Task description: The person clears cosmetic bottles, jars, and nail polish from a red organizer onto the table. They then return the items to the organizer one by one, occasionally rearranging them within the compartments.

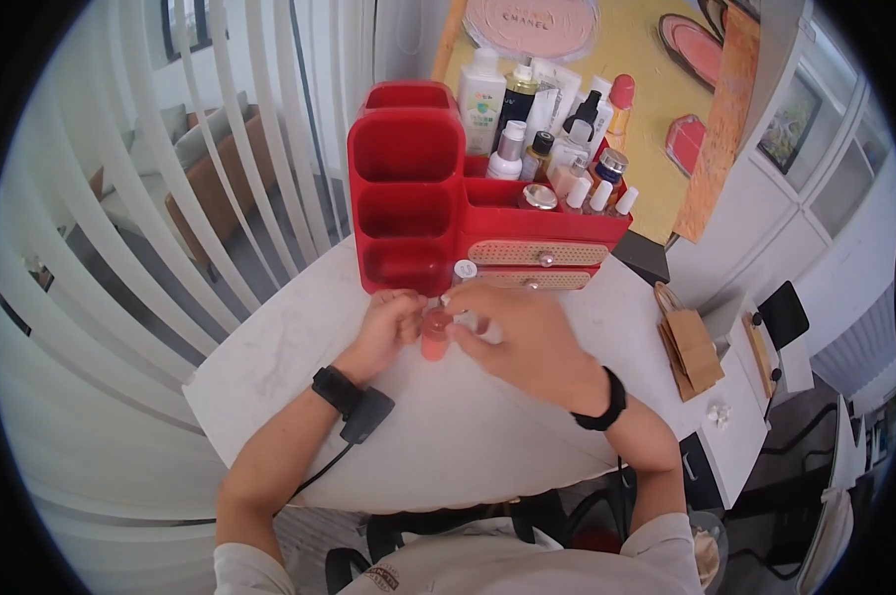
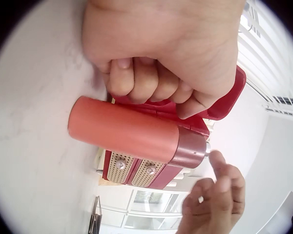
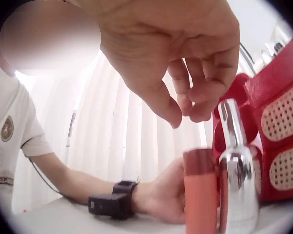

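A coral bottle (image 1: 434,345) with a dark maroon collar (image 2: 189,147) and a small silver tip stands upright on the white table, between both hands. My left hand (image 1: 388,325) is beside it, fingers curled into the palm, with nothing showing in its grip. From the other side, my right hand (image 1: 522,332) hovers over the bottle's top with loosely bent fingers. In the left wrist view its index fingertip (image 2: 216,157) is right at the silver tip. The right wrist view has a shiny silver bottle (image 3: 239,185) standing next to the coral one.
Behind the hands stands a red organizer (image 1: 408,188) with open compartments and two woven-front drawers (image 1: 537,255). Several bottles (image 1: 482,99) and tubes fill its back. A brown paper bag (image 1: 688,347) is at the right, and vertical blinds (image 1: 120,327) hang at the left.
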A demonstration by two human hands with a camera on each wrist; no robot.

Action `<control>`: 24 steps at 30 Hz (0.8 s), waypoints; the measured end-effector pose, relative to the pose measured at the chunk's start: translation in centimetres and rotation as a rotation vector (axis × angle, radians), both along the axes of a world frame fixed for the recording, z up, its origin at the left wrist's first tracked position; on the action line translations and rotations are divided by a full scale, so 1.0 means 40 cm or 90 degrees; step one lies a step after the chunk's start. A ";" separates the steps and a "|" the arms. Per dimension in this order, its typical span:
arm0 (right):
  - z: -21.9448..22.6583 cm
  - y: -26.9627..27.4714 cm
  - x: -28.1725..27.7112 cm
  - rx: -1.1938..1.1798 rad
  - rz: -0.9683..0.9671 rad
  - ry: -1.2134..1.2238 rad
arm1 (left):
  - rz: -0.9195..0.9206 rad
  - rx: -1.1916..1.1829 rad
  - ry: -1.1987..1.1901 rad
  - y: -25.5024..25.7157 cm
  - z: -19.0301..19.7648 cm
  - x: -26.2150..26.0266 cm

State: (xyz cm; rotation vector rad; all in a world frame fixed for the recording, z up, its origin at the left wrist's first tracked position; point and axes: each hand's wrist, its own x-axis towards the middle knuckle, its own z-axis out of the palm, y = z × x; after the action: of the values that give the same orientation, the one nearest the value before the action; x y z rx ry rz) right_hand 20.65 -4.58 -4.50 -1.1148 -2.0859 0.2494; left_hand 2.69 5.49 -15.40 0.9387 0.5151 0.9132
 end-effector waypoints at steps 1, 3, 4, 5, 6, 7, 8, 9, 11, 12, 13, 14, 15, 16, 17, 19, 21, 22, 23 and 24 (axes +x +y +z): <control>0.028 0.001 0.012 0.001 0.004 -0.001 | -0.006 -0.010 0.007 -0.001 0.003 -0.001; 0.095 0.023 0.047 0.075 -0.051 0.070 | -0.016 0.006 0.001 0.002 -0.007 -0.002; 0.130 0.041 0.064 0.108 -0.092 0.059 | -0.029 0.024 -0.005 0.004 -0.012 0.000; 0.164 0.067 0.081 0.142 -0.134 0.048 | -0.033 0.024 -0.007 0.006 -0.015 0.002; 0.190 0.100 0.098 0.120 -0.149 0.059 | -0.028 0.014 -0.002 0.006 -0.019 0.003; 0.208 0.132 0.111 0.099 -0.163 0.069 | -0.022 0.005 0.004 0.006 -0.020 0.003; 0.218 0.155 0.115 0.101 -0.165 0.066 | -0.024 0.007 0.001 0.005 -0.016 0.002; 0.223 0.178 0.115 0.128 -0.199 0.043 | -0.037 0.013 0.011 0.002 -0.009 -0.002; 0.219 0.237 0.125 0.159 -0.222 0.015 | -0.046 0.020 0.017 -0.001 -0.005 -0.006; 0.213 0.263 0.129 0.161 -0.218 0.014 | -0.042 0.014 0.030 -0.001 -0.005 -0.004; 0.206 0.285 0.130 0.150 -0.243 0.004 | -0.038 0.007 0.044 -0.002 -0.005 -0.003; 0.205 0.298 0.127 0.138 -0.269 -0.005 | -0.034 0.009 0.044 -0.001 -0.008 -0.002; 0.206 0.305 0.126 0.104 -0.273 -0.010 | -0.035 0.008 0.047 0.001 -0.012 0.000; 0.207 0.312 0.124 0.105 -0.270 -0.010 | -0.037 0.007 0.049 0.003 -0.015 0.001; 0.206 0.317 0.123 0.092 -0.278 -0.022 | -0.035 0.007 0.048 0.004 -0.015 0.000; 0.202 0.331 0.130 0.077 -0.287 -0.036 | -0.044 0.007 0.038 0.004 -0.017 0.001; 0.202 0.343 0.139 0.094 -0.250 -0.002 | -0.047 0.009 0.041 0.001 -0.014 0.000; 0.201 0.342 0.142 0.094 -0.250 -0.002 | -0.050 0.013 0.045 0.000 -0.013 -0.001; 0.208 0.333 0.137 0.143 -0.260 0.022 | -0.050 0.013 0.045 0.002 -0.014 0.000; 0.217 0.323 0.130 0.192 -0.267 0.046 | -0.047 0.018 0.043 0.005 -0.016 0.001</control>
State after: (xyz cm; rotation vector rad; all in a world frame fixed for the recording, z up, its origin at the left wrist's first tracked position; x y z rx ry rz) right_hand 25.86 8.34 4.20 -1.2960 -1.7061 -0.2183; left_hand 2.72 5.68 -16.03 1.0106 0.5229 0.8263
